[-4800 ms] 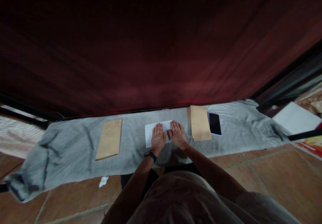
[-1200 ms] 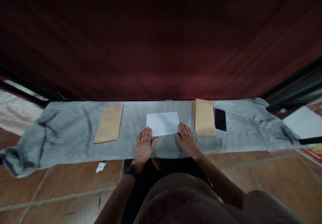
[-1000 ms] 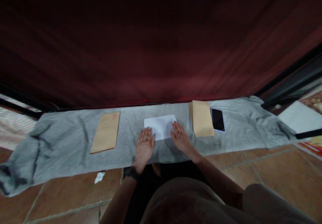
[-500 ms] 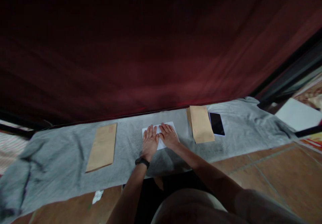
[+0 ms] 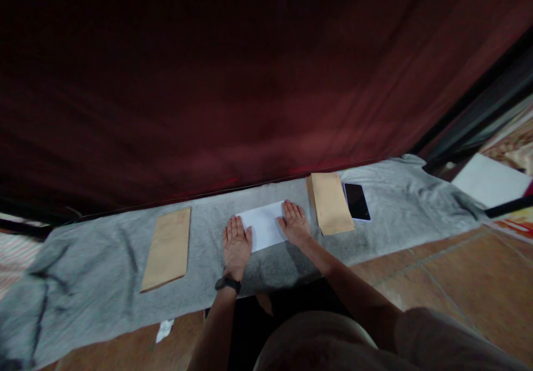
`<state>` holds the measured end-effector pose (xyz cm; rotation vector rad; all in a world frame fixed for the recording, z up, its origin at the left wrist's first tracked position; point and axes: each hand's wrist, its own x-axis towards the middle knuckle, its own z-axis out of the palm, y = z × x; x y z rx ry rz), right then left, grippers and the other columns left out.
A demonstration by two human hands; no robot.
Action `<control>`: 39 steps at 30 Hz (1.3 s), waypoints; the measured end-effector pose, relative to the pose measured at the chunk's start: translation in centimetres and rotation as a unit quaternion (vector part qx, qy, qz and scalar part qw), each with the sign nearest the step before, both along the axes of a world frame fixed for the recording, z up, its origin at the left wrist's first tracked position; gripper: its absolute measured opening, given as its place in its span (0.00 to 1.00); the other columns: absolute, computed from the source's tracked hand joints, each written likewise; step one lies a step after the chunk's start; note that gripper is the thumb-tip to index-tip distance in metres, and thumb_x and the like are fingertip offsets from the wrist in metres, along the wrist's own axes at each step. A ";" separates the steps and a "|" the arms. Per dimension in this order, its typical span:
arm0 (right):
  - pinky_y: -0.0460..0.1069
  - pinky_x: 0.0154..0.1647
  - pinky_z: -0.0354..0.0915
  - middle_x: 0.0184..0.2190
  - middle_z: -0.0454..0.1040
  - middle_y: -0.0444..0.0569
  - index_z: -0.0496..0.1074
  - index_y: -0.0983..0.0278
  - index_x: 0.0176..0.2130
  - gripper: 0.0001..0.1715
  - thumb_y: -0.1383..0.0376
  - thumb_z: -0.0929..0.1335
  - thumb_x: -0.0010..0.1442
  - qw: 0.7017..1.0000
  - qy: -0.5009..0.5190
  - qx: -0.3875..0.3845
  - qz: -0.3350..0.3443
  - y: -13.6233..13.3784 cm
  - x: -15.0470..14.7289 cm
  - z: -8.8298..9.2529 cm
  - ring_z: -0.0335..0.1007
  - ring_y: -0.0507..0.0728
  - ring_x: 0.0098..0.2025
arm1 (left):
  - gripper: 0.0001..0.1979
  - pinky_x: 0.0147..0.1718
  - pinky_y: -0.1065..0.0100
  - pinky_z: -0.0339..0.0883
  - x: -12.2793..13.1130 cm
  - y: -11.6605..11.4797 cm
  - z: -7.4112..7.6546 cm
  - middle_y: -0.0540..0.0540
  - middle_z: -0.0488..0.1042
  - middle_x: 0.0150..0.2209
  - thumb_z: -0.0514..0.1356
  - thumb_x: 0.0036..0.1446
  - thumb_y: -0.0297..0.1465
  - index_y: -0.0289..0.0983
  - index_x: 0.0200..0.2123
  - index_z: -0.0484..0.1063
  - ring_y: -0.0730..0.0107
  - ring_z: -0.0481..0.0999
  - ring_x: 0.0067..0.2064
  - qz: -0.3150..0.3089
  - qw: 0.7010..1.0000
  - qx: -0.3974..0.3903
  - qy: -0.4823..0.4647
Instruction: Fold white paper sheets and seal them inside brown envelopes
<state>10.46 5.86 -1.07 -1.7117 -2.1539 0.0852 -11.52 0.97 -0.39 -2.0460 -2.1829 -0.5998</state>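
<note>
- White paper (image 5: 265,227) lies flat mid-scene on the worktop (image 5: 100,265), which is draped in grey cloth.
- The left hand (image 5: 237,246) rests palm down on the paper's left edge, the right hand (image 5: 296,225) on its right edge; both have straight fingers, gripping nothing.
- Left, well apart from the hands, lies a brown envelope (image 5: 167,249).
- Right, a stack of brown envelopes (image 5: 332,203) lies between the right hand and a dark-screened phone (image 5: 357,201), just beside the stack.
- A dark red curtain (image 5: 250,110) closes off the far side.
- On the near side, a white scrap (image 5: 164,331) lies on the tiled floor (image 5: 478,271).
- A white panel (image 5: 491,181) sits far right, past the cloth's end; what it belongs to is unclear.
- The hands cover both short ends of the paper.
- The worktop's left end is cut off by the view.
- The curtain's upper part is too dark to make out; print on the envelopes is too small to read.
</note>
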 end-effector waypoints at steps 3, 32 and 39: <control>0.62 0.70 0.46 0.69 0.59 0.62 0.55 0.74 0.69 0.35 0.56 0.59 0.72 1.000 0.016 0.002 -0.006 -0.5 0.8 0.3 0.51 0.65 0.70 | 0.32 0.67 0.45 0.51 -0.3 -0.7 0.1 0.28 0.58 0.68 0.43 0.70 0.40 0.25 0.69 0.53 0.49 0.56 0.71 0.001 1.000 0.005 -0.001; 0.44 0.24 0.59 0.20 0.71 0.40 0.75 0.62 0.28 0.13 0.61 0.65 0.62 0.917 0.352 -0.188 -0.002 -3.2 2.4 7.6 0.67 0.52 0.23 | 0.29 0.68 0.48 0.52 2.2 -3.4 2.9 0.36 0.57 0.70 0.50 0.68 0.41 0.36 0.68 0.58 0.54 0.54 0.72 -0.070 0.977 0.031 -0.201; 0.44 0.29 0.59 0.24 0.70 0.40 0.73 0.62 0.30 0.11 0.61 0.66 0.63 0.898 0.408 -0.143 0.087 -4.2 0.0 12.4 0.66 0.51 0.28 | 0.36 0.68 0.52 0.53 9.4 -6.8 6.0 0.37 0.57 0.70 0.59 0.62 0.39 0.38 0.70 0.54 0.54 0.58 0.70 -0.113 0.916 -0.004 -0.385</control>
